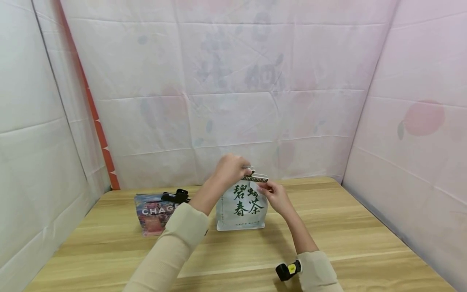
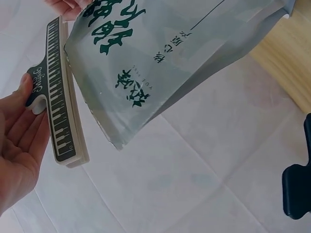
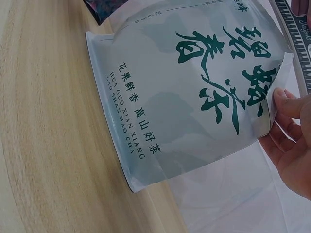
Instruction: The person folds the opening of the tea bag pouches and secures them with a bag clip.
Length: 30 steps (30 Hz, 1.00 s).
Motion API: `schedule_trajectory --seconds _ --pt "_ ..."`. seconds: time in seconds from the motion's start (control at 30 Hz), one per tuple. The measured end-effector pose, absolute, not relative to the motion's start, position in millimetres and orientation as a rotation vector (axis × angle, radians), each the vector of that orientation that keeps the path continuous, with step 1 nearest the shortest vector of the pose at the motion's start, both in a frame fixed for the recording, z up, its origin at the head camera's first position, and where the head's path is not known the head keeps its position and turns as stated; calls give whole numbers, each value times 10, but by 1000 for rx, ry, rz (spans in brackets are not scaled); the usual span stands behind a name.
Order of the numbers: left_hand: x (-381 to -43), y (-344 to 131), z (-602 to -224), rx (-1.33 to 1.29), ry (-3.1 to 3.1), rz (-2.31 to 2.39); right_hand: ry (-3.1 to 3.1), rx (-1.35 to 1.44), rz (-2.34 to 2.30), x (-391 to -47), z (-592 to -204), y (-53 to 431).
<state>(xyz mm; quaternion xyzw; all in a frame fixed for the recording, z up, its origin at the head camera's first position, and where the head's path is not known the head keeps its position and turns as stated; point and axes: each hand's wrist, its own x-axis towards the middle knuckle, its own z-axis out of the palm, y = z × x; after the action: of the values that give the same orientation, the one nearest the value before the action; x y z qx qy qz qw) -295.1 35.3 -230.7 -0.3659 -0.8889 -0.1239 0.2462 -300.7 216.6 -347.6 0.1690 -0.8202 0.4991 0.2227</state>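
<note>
A pale green-white tea bag (image 1: 238, 223) with dark green characters stands upright on the table. My right hand (image 1: 276, 197) pinches its upper right corner, and in the right wrist view the thumb (image 3: 286, 103) lies on a folded-over flap there. Between thumb and fingers, my left hand (image 1: 230, 168) holds a long clip (image 1: 255, 177) printed with piano keys by its handle. The left wrist view shows that clip (image 2: 60, 97) alongside the bag's top edge (image 2: 90, 104), with a gap between them toward the near corner.
Left of the tea bag stands a colourful pouch (image 1: 151, 215) with a black clip (image 1: 176, 196) on its top, partly behind my left arm. A small black device (image 1: 288, 270) with a yellow label sits at my right cuff. White cloth walls (image 1: 233, 121) enclose the wooden table (image 1: 328, 227).
</note>
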Motion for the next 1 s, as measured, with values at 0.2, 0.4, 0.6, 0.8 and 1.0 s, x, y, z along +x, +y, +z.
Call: schedule_trajectory --seconds 0.2,0.4,0.6,0.8,1.0 --pt "-2938 409 -2254 -981 -2483 -239 -2242 467 1403 -3027 -3501 2158" --pt "-2937 436 -2244 -957 -2535 -165 -2312 373 1573 -3029 -3504 2183" --pt "-2925 502 -2200 -958 -2576 -99 -2348 372 1654 -3022 -3495 2231" --pt "-2922 576 -2180 -920 -2654 -62 -2388 481 1746 -3028 -3517 2295" --pt "-2930 607 -2244 -907 -2625 32 -2457 594 1746 -3039 -3563 2375"
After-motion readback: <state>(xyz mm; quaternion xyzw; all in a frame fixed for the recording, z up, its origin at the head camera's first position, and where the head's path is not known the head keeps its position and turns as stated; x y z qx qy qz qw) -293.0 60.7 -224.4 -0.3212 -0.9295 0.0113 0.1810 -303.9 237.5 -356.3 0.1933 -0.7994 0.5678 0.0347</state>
